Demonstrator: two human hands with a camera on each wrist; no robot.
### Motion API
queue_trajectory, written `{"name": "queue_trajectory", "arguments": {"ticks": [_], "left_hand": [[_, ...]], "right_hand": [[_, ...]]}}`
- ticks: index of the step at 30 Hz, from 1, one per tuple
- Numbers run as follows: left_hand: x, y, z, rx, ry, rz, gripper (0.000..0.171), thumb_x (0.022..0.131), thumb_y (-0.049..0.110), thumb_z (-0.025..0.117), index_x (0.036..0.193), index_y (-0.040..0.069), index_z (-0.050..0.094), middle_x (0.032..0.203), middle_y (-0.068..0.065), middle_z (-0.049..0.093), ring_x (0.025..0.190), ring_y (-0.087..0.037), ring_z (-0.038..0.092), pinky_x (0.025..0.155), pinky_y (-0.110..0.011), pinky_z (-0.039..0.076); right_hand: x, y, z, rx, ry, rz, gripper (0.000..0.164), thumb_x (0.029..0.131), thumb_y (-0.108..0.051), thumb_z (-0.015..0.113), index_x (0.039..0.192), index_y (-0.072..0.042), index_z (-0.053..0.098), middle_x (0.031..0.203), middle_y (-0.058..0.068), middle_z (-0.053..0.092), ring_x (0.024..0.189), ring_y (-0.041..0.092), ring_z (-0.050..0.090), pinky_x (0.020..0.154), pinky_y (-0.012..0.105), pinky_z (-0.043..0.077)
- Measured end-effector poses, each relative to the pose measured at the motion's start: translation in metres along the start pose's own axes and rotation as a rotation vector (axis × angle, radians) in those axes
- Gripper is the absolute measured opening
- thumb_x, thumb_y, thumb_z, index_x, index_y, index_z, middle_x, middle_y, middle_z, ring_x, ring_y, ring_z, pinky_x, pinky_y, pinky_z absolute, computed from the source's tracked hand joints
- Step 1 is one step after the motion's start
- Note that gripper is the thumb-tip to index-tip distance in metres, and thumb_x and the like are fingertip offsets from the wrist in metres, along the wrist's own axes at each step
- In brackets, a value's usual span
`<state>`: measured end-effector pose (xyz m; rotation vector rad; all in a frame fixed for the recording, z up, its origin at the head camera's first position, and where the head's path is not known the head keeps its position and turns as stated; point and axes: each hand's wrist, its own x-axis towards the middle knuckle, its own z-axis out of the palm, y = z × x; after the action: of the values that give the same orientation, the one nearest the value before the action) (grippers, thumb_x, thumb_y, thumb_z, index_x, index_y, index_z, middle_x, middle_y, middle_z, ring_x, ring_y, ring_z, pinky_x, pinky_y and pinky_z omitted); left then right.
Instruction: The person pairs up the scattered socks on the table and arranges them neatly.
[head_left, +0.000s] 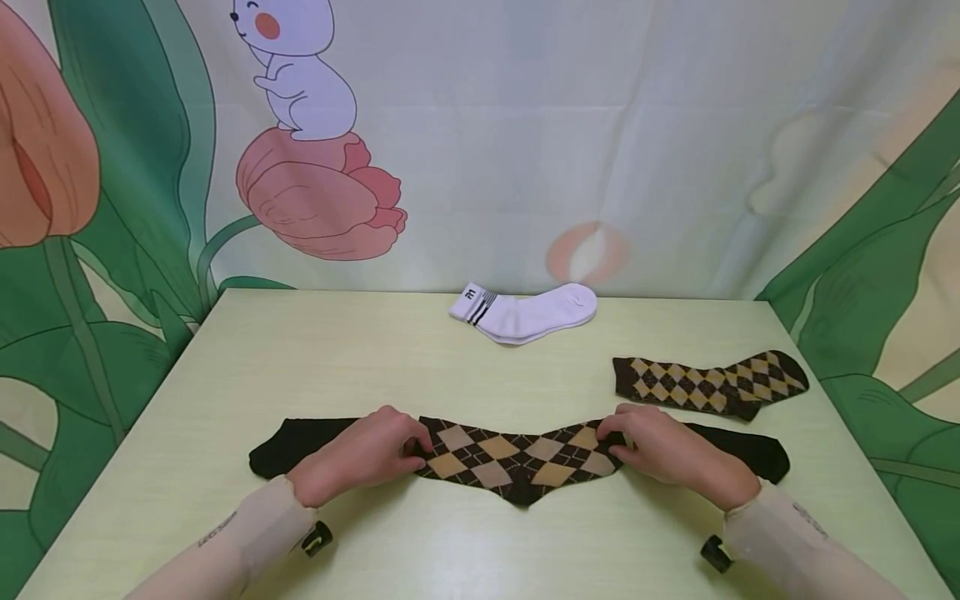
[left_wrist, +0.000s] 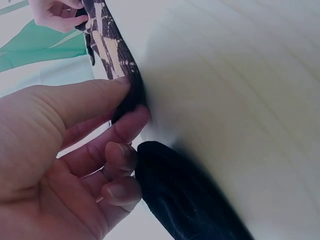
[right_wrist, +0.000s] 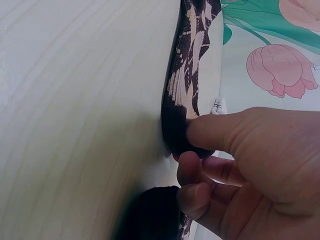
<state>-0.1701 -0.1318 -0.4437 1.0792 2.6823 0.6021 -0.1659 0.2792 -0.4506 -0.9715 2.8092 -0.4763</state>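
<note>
A dark brown and tan argyle sock (head_left: 517, 457) lies across the front of the table, its dark heel pointing toward me. My left hand (head_left: 367, 450) pinches its dark left end between thumb and fingers; in the left wrist view that end (left_wrist: 131, 100) bends up off the table. My right hand (head_left: 663, 442) pinches the opposite end, and the right wrist view shows the thumb on its dark tip (right_wrist: 176, 131). Rounded black sock parts stick out beyond the left (head_left: 296, 442) and right (head_left: 742, 448) hands. Whether they join beneath the argyle sock is hidden.
Behind the right hand lies another argyle sock or pair (head_left: 697, 386), near the table's right edge. White socks with black stripes (head_left: 525, 315) lie at the back edge. A printed curtain (head_left: 480, 167) hangs behind the pale wooden table (head_left: 337, 350).
</note>
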Motion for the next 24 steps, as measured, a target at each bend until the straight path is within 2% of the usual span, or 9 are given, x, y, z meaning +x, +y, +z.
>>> {"name": "queue_trajectory", "arguments": {"ticks": [10,17,21,24], "left_hand": [[0.003,0.005,-0.003,-0.005,-0.004,0.019,0.003,0.091,0.013,0.078,0.090,0.012,0.081,0.062,0.013,0.059,0.049,0.000,0.045,0.061,-0.023,0.048],[0.011,0.009,-0.006,0.014,0.021,0.038,0.012,0.095,0.016,0.075,0.083,0.016,0.077,0.062,0.013,0.056,0.056,-0.002,0.046,0.059,-0.024,0.044],[0.018,0.012,-0.008,0.040,0.065,0.076,0.022,0.096,0.013,0.071,0.075,0.018,0.071,0.062,0.012,0.050,0.060,-0.004,0.043,0.060,-0.024,0.041],[0.022,0.015,-0.008,0.049,0.087,0.090,0.020,0.096,0.012,0.071,0.076,0.017,0.071,0.066,0.011,0.051,0.062,-0.005,0.045,0.060,-0.024,0.041]], "right_hand": [[-0.003,-0.001,-0.007,-0.024,-0.009,-0.024,0.020,0.090,-0.006,0.078,0.110,-0.010,0.076,0.095,-0.002,0.065,0.081,0.011,0.061,0.069,0.028,0.052],[-0.006,0.002,-0.016,-0.023,0.021,-0.019,0.018,0.092,-0.008,0.076,0.110,-0.010,0.076,0.101,0.000,0.068,0.086,0.014,0.065,0.073,0.031,0.055],[-0.009,0.004,-0.020,-0.024,0.062,-0.033,0.016,0.093,-0.008,0.075,0.108,-0.010,0.077,0.099,-0.001,0.068,0.081,0.007,0.061,0.070,0.027,0.053],[-0.010,0.006,-0.023,-0.027,0.093,-0.038,0.014,0.093,-0.008,0.075,0.107,-0.010,0.077,0.095,-0.003,0.067,0.072,0.001,0.054,0.064,0.023,0.051]]}}
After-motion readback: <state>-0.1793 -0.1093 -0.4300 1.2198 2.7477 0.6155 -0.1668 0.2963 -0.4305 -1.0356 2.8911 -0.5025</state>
